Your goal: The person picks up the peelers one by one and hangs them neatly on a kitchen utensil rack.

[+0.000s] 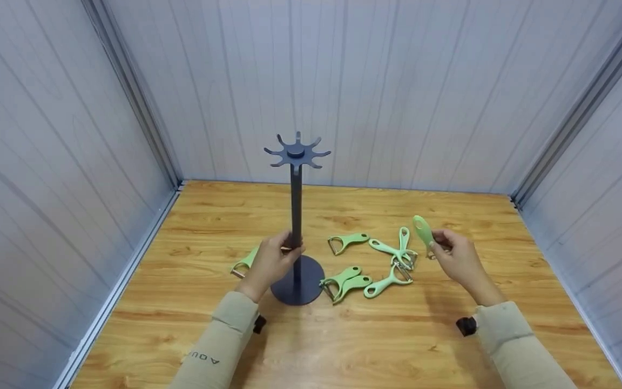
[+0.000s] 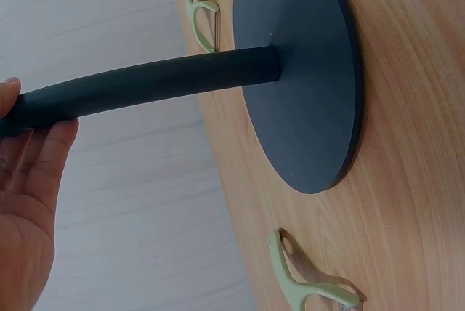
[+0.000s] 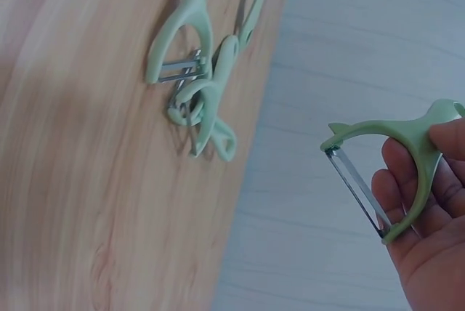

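Head view gives me a dark stand [image 1: 296,210] upright on the wooden worktop [image 1: 370,346], my left hand [image 1: 272,262] grasping its pole between thumb and fingers. My right hand [image 1: 458,258] pinches a green peeler [image 1: 423,229] off to the right, handle up and clear of the worktop; the right wrist camera shows me its metal blade. Between stand and right hand I count two overlapping peelers [image 1: 356,282] just beside the round base [image 1: 312,274], a lone peeler [image 1: 353,239] farther back, and two crossed peelers [image 1: 383,246] near another peeler [image 1: 380,286]. One more peeler [image 1: 248,259] lies left of the stand, partly hidden.
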Demonstrator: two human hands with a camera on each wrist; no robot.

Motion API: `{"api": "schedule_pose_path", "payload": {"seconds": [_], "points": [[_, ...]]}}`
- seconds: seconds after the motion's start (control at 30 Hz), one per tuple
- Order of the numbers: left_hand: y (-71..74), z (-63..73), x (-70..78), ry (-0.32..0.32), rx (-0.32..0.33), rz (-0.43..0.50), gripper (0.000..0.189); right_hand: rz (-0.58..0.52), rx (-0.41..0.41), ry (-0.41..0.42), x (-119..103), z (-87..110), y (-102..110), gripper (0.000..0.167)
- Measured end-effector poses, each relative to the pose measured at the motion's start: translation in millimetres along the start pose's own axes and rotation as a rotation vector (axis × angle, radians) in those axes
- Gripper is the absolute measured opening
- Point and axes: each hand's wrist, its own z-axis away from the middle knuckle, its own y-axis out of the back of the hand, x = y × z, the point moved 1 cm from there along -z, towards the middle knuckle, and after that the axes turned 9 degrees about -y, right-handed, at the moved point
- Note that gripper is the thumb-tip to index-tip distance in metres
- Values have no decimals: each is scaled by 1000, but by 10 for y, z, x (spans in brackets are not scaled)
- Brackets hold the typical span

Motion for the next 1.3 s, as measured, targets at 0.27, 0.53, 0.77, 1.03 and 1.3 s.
{"api": "schedule_pose_path", "payload": {"seconds": [0.27, 0.53, 0.77, 1.03, 1.3], "points": [[5, -5, 1, 3, 0, 3, 6, -48, 47, 38, -181, 30, -2, 21], [10, -19, 16, 27, -14, 8, 6, -119, 85, 76, -332, 54, -19, 20], [21, -7, 13, 21, -17, 14, 6, -155, 95, 79, -474, 53, -50, 20], [5, -7, -6, 19, -13, 0, 6, -223, 95, 112, -652, 74, -93, 18], [11, -4, 5, 16, -10, 11, 8, -302, 60, 118, -805, 80, -140, 17]]}}
